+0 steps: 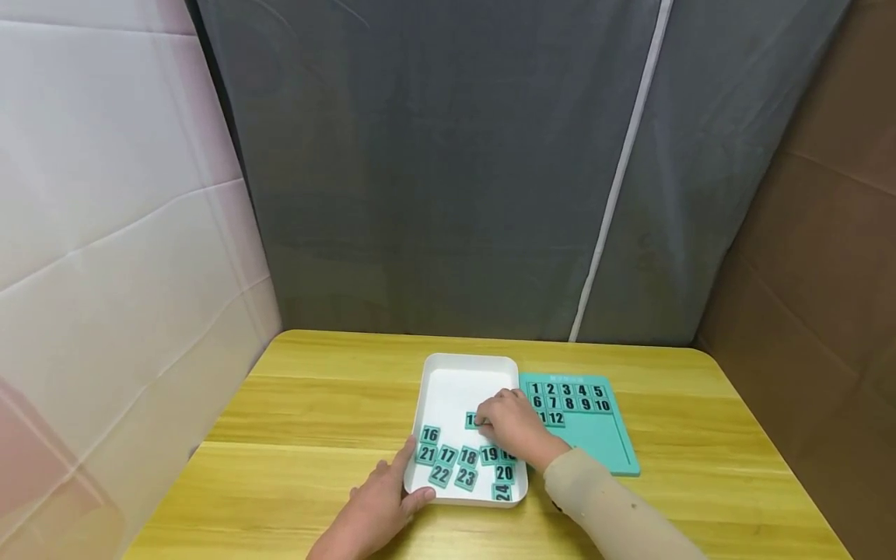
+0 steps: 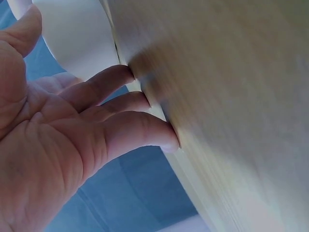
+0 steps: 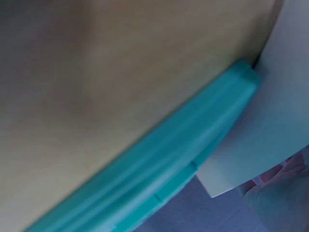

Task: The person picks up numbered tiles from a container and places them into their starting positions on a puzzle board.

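Working at a yellow wood-grain surface (image 1: 322, 404), facing grey cloth (image 1: 434, 171), with whitish cloth (image 1: 105, 140) to the left and brown cloth (image 1: 812, 233) to the right. Seeing a teal board (image 1: 595, 435) just beside a white tray (image 1: 455, 385) of number tiles (image 1: 446, 455). Touching the tray's near-left corner with a loosely spread left grip (image 1: 378, 502). Blocking some tiles with the right grip (image 1: 513, 421), so not really telling if pinching one.

Head camera faces forward-down from above; both wrist views, close and low, share the tray (image 1: 453, 386).
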Tool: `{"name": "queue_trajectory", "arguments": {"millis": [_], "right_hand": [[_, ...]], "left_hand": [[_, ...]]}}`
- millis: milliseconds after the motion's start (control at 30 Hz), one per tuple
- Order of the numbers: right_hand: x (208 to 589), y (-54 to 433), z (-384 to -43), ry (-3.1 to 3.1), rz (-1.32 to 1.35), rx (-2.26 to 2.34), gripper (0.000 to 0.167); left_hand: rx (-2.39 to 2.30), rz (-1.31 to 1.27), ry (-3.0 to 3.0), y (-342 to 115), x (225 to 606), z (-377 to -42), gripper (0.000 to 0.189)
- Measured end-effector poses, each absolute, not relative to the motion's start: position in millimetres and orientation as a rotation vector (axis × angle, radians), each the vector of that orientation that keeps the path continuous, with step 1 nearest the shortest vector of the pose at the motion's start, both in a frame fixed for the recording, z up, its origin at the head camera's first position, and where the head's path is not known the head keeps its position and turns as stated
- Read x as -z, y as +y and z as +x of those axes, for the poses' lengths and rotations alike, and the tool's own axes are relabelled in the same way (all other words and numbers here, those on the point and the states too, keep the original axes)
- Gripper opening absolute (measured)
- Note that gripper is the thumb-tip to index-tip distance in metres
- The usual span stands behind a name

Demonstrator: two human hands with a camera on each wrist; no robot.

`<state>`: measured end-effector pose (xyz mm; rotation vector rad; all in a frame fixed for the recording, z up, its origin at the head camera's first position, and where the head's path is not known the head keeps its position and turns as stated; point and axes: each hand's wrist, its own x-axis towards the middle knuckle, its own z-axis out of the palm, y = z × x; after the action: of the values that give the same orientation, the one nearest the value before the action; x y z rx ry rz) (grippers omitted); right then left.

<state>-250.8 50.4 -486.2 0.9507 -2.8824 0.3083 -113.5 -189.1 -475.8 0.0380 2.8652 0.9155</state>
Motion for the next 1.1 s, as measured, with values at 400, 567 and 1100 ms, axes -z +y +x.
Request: {"name": "queue_trajectory", "arguments": {"millis": [400, 567, 1100], "right_hand": [[489, 50, -251, -2.846, 0.909, -0.382, 0.008], [488, 50, -251, -2.852, 0.908, -0.386, 0.008], [466, 67, -244, -2.935, 0.832, -0.695, 0.014]], "left_hand": [[-0.896, 0.044, 2.877, -188, 476, -113, 0.092], [-0.899, 0.040, 2.874, -189, 476, -113, 0.092], [-0.893, 0.004, 2.832, -188, 477, -115, 0.090]]}}
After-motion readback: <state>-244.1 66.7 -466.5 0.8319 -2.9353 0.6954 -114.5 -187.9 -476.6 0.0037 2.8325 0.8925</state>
